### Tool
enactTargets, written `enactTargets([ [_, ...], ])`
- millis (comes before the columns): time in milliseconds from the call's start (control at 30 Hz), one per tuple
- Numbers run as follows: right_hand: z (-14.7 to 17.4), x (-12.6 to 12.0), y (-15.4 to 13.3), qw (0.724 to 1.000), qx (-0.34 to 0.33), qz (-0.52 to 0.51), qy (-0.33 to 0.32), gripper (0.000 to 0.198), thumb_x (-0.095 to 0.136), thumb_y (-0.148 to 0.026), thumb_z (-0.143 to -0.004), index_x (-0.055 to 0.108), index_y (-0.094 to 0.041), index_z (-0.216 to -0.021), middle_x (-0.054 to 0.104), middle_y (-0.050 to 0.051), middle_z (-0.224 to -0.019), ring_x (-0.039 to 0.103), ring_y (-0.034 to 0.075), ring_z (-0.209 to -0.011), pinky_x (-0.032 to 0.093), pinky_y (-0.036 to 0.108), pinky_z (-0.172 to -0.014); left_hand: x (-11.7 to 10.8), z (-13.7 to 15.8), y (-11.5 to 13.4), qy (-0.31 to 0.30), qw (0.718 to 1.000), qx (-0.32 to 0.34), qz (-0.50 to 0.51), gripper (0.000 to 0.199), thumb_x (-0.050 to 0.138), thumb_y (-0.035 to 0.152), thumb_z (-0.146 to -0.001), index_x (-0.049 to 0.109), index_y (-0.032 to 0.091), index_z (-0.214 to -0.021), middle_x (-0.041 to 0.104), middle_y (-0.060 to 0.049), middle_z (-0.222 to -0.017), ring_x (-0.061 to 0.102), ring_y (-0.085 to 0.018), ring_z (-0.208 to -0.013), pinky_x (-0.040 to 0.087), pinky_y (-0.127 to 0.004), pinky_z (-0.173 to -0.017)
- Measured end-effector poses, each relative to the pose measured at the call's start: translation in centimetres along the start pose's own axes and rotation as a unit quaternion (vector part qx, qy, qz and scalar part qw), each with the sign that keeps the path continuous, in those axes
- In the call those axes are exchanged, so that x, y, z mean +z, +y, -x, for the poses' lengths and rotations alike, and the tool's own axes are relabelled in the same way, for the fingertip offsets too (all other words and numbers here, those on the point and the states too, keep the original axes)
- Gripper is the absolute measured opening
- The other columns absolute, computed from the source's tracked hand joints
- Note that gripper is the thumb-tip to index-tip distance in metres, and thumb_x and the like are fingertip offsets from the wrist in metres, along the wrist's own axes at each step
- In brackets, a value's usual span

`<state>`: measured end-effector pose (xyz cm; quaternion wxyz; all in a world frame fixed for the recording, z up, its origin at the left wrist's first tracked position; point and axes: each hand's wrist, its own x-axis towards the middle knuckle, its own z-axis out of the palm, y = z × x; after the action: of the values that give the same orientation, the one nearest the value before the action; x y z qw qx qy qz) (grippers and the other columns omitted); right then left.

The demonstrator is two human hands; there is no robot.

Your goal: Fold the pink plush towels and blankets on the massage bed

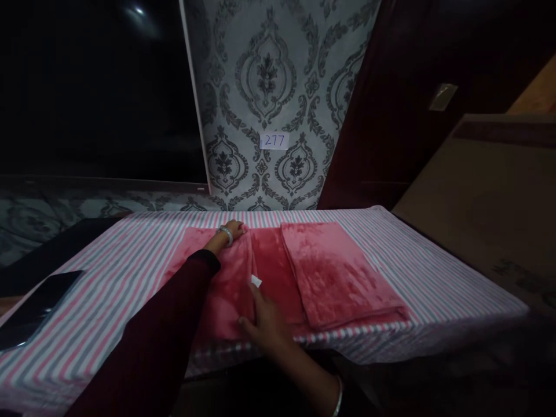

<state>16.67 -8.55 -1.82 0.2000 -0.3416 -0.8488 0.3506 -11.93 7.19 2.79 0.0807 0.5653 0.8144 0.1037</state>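
A plush pink blanket lies on the striped cloth, with its left and right sides folded in toward the middle. Between the two flaps a darker red strip shows. My left hand is at the far inner corner of the left flap, fingers closed on its edge. At the near part of that same edge rests my right hand, thumb and forefinger apart. A small white tag sticks out by the right fingertips. Each wrist wears a bangle.
A striped cloth covers the table. On its left lies a dark, shiny flat device. A large screen hangs behind, beside a paper marked 277. A brown board-like panel stands at the right.
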Motion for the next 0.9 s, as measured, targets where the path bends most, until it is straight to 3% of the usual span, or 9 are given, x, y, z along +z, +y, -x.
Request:
enactTargets([
  [100, -0.3, 0.9, 0.5, 0.997, -0.053, -0.056, 0.022, 0.071, 0.058, -0.010, -0.079, 0.048, -0.022, -0.148, 0.060, 0.011, -0.140, 0.057, 0.027, -0.127, 0.046, 0.043, -0.107, 0.0, -0.5, 0.1, 0.020, 1.000, -0.009, 0.013, 0.021, 0.060, 0.029, -0.090, 0.069, 0.017, -0.105, 0.070, -0.012, -0.115, 0.064, -0.026, -0.108, 0.049, -0.035, -0.091],
  [267, -0.2, 0.4, 1.1, 0.981, -0.117, -0.132, 0.081, 0.054, 0.054, -0.011, -0.078, 0.063, -0.023, -0.131, 0.068, 0.007, -0.128, 0.062, 0.022, -0.119, 0.049, 0.039, -0.105, -0.7, -1.4, 1.2, 0.059, 0.998, 0.017, 0.027, 0.022, 0.052, 0.023, -0.091, 0.068, 0.015, -0.104, 0.071, -0.009, -0.108, 0.064, -0.022, -0.102, 0.047, -0.028, -0.086],
  [433, 0.0, -1.3, 2.7, 0.976, -0.087, -0.122, 0.156, 0.053, 0.053, -0.010, -0.075, 0.066, -0.021, -0.125, 0.070, 0.008, -0.123, 0.065, 0.023, -0.114, 0.053, 0.038, -0.100, 0.2, -2.6, 3.3, 0.078, 0.996, 0.038, 0.033, 0.026, 0.050, 0.025, -0.093, 0.066, 0.015, -0.111, 0.070, -0.009, -0.112, 0.064, -0.020, -0.103, 0.047, -0.026, -0.087],
  [633, 1.1, -3.1, 3.5, 0.999, 0.008, 0.032, 0.041, 0.057, 0.052, -0.008, -0.080, 0.061, -0.019, -0.136, 0.074, 0.010, -0.103, 0.071, 0.026, -0.091, 0.059, 0.041, -0.083, 2.5, -2.8, 4.4, 0.039, 0.999, 0.022, 0.015, 0.025, 0.054, 0.027, -0.093, 0.070, 0.017, -0.110, 0.071, -0.013, -0.115, 0.066, -0.025, -0.106, 0.050, -0.031, -0.089],
  [767, 1.2, -5.8, 0.9, 0.980, -0.009, 0.192, 0.050, 0.055, 0.055, -0.014, -0.088, 0.055, -0.022, -0.143, 0.066, 0.016, -0.122, 0.063, 0.032, -0.111, 0.055, 0.049, -0.091, 1.3, -2.6, 4.5, 0.036, 0.999, 0.039, 0.000, 0.041, 0.048, 0.031, -0.096, 0.060, 0.015, -0.132, 0.065, -0.014, -0.129, 0.062, -0.024, -0.117, 0.047, -0.031, -0.099],
  [900, -0.5, -6.2, -0.6, 0.969, -0.132, 0.203, 0.041, 0.057, 0.060, -0.034, -0.095, 0.047, -0.023, -0.149, 0.040, 0.015, -0.157, 0.033, 0.033, -0.145, 0.031, 0.056, -0.117, 0.8, -1.9, 5.3, 0.027, 0.997, 0.070, -0.032, 0.049, 0.044, 0.042, -0.098, 0.052, 0.018, -0.140, 0.058, -0.013, -0.140, 0.051, -0.027, -0.132, 0.036, -0.039, -0.113],
])
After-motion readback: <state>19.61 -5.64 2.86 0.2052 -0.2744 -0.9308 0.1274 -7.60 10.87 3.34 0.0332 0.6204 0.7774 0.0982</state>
